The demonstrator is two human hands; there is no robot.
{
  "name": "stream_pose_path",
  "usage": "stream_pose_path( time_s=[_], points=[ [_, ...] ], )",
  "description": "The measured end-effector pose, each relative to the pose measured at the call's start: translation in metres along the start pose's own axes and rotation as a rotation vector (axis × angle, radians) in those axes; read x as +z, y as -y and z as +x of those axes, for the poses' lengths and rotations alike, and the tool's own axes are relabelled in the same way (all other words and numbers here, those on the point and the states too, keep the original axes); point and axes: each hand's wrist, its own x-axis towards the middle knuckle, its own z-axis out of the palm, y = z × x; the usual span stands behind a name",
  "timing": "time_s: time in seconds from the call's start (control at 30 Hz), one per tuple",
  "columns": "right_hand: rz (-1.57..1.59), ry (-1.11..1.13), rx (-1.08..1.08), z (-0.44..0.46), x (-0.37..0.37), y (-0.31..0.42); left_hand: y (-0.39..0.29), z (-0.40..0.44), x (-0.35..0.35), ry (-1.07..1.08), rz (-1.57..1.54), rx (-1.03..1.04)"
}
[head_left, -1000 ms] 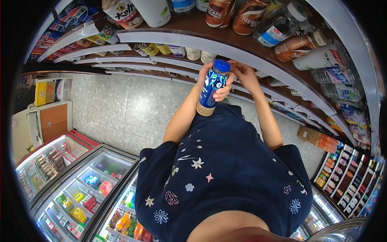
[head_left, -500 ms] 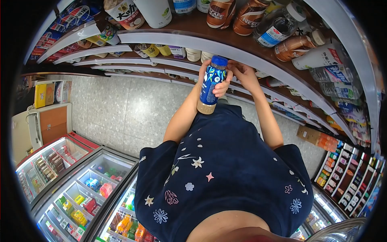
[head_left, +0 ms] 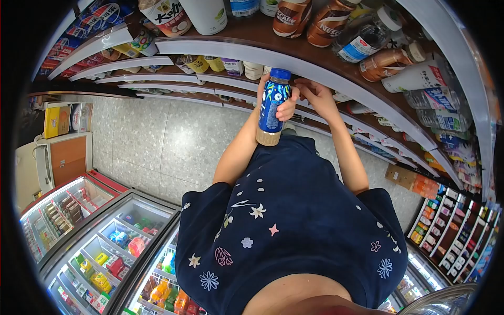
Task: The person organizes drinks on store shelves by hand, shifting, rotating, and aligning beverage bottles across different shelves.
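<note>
My left hand is wrapped around a drink bottle with a dark blue patterned label, a blue cap and a light brown bottom part. The bottle stands almost upright in front of my chest, its cap towards the shelf. Just right of the bottle is my right hand, fingers loosely bent and slightly apart, with nothing visible in them. Its fingertips are close to the upper part of the bottle; no clear contact shows.
A long curved shelf ahead carries coffee bottles, white cups and water bottles. Behind on the left are glass-topped chest freezers. A cardboard box sits on the floor to the right, near a rack.
The bottle has shifted slightly up and its label has turned a little in my left hand. My right hand stays almost in place, its fingers slightly moved.
</note>
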Motion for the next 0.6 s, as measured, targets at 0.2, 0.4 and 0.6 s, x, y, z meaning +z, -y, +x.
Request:
stream_pose_path(
  time_s=[0.2,0.4,0.6],
  points=[
    [0.010,-0.004,-0.012,0.002,0.001,-0.005,-0.002,-0.001,0.001,-0.025,0.016,-0.021],
    [0.073,-0.047,-0.039,0.002,0.004,-0.004,-0.009,-0.007,0.022,-0.477,0.235,-0.191],
    [-0.203,-0.130,-0.164,0.005,0.002,-0.011,-0.010,-0.007,0.008,-0.982,0.962,-0.270]
  ],
)
